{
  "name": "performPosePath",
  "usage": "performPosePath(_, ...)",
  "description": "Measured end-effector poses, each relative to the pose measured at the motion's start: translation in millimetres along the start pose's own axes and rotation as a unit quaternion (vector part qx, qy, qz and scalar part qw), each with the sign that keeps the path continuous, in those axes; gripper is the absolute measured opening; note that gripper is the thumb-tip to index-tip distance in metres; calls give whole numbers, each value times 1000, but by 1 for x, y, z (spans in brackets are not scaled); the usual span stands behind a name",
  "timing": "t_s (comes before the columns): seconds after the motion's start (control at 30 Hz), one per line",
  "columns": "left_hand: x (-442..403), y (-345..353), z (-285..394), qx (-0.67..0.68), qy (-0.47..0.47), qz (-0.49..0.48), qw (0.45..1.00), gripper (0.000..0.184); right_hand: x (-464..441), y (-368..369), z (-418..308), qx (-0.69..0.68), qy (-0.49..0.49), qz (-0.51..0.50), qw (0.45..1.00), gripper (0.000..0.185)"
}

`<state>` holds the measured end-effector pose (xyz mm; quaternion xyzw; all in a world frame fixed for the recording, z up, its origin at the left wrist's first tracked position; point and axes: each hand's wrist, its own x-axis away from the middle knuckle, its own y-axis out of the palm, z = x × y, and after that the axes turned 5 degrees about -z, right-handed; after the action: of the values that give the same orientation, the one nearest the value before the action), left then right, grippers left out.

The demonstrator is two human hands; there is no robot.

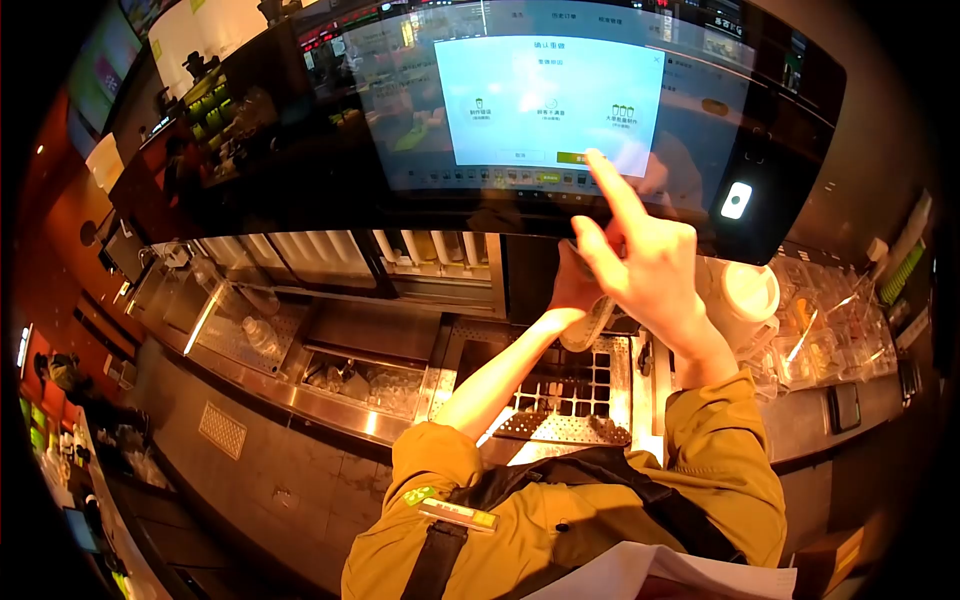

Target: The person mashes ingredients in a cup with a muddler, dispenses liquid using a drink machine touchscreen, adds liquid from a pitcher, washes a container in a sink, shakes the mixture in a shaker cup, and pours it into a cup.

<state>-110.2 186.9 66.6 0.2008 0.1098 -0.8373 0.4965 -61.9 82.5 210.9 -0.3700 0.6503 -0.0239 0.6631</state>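
My right hand (645, 265) is raised to a large touchscreen (550, 110). Its index finger is stretched out onto a green button at the bottom of a white pop-up window; the thumb stands apart, the other fingers are curled, and nothing is held. Lower and partly behind it, my left hand (573, 285) is closed around what looks like a clear plastic cup (588, 328). Most of the cup and the left fingertips are hidden by my right hand. Beneath the cup lies a metal drain grate (570, 390).
A white pitcher (748, 292) stands right of my right forearm, with clear containers (825, 325) beyond it. A phone-like black device (844, 407) lies on the right counter. To the left are an ice bin (365, 383) and a clear bottle (260, 335).
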Motion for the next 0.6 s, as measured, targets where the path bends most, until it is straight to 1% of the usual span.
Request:
performPosePath(0.07,-1,0,-5,3,10,6,1000,77,-8,16,-4,26,-53,20,998,52)
performPosePath(0.1,0,0,-6,3,13,8,1000,77,-16,19,-13,5,-72,29,997,52)
performPosePath(0.17,3,0,-7,6,18,9,1000,77,-36,35,-17,30,-119,64,990,54)
performPosePath(0.23,2,1,-9,10,20,11,1000,78,-51,49,-18,66,-134,72,986,57)
performPosePath(0.27,3,1,-9,11,20,11,1000,78,-47,46,-25,61,-48,-57,995,58)
performPosePath(0.33,3,0,-7,12,22,11,1000,78,-34,40,-31,50,-62,-20,997,59)
performPosePath(0.37,5,0,-8,12,22,12,1000,79,-23,36,-32,-14,-72,11,997,60)
performPosePath(0.4,4,-1,-8,16,24,14,999,79,-12,30,-29,-35,-59,7,998,61)
performPosePath(0.47,4,1,-9,21,25,15,999,79,3,26,-23,-36,4,-10,999,61)
performPosePath(0.6,-1,6,-9,26,29,10,999,80,15,25,-9,-13,18,14,1000,61)
